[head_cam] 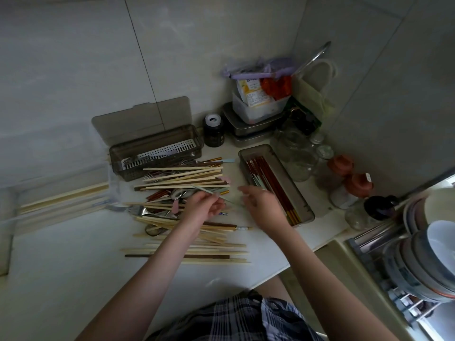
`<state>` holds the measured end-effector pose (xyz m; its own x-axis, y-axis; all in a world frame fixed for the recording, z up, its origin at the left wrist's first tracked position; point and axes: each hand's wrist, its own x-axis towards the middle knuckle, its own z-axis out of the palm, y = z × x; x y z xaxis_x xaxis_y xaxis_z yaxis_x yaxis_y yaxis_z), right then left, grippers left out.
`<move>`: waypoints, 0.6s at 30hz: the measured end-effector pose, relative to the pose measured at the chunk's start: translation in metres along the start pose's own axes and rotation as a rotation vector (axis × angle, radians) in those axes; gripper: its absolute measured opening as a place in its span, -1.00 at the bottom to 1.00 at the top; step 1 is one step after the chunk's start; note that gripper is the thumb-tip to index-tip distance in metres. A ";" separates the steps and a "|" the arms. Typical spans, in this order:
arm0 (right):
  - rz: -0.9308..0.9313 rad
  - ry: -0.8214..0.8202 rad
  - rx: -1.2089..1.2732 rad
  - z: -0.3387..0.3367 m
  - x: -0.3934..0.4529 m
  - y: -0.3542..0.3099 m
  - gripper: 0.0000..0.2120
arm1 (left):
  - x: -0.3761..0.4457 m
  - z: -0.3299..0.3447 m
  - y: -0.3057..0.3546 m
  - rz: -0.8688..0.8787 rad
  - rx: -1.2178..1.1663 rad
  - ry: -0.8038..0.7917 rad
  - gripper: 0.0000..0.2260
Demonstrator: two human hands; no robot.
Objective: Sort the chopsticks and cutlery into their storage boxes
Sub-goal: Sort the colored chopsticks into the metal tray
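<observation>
Left hand (204, 205) pinching pale chopstick (209, 191), right hand (263, 205) blurred, seemingly loose, jars (298, 156) behind box (305, 207).

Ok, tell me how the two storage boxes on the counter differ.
The box by the wall has a hinged lid standing open and a white slotted tray inside; the box on the right shows no lid or tray. The wall box lies crosswise and holds a little metal cutlery; the right box runs away from the person and holds red-brown chopsticks. Both are translucent, grey-brown and oblong.
</observation>
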<state>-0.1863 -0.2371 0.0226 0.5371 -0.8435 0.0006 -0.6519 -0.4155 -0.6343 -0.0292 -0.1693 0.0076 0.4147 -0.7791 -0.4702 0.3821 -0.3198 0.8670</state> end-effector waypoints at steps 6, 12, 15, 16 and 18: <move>-0.059 -0.022 0.080 0.015 0.000 -0.003 -0.76 | 0.003 -0.008 -0.001 0.061 0.109 0.011 -0.95; 0.268 0.337 0.004 -0.021 0.003 0.034 -0.80 | 0.015 -0.056 -0.018 0.282 0.724 0.136 -0.82; 0.411 0.313 -0.084 -0.030 0.004 0.046 -0.85 | 0.019 -0.066 -0.024 0.315 0.869 0.124 -0.77; 0.453 0.258 -0.128 -0.030 0.004 0.050 -0.83 | 0.019 -0.068 -0.025 0.328 0.896 0.114 -0.77; 0.500 0.135 -0.198 -0.027 0.004 0.053 -0.78 | 0.019 -0.069 -0.025 0.343 0.904 0.115 -0.77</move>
<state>-0.2336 -0.2717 0.0098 0.0721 -0.9851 -0.1560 -0.9052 0.0011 -0.4250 0.0266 -0.1389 -0.0348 0.4815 -0.8652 -0.1401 -0.5331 -0.4160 0.7368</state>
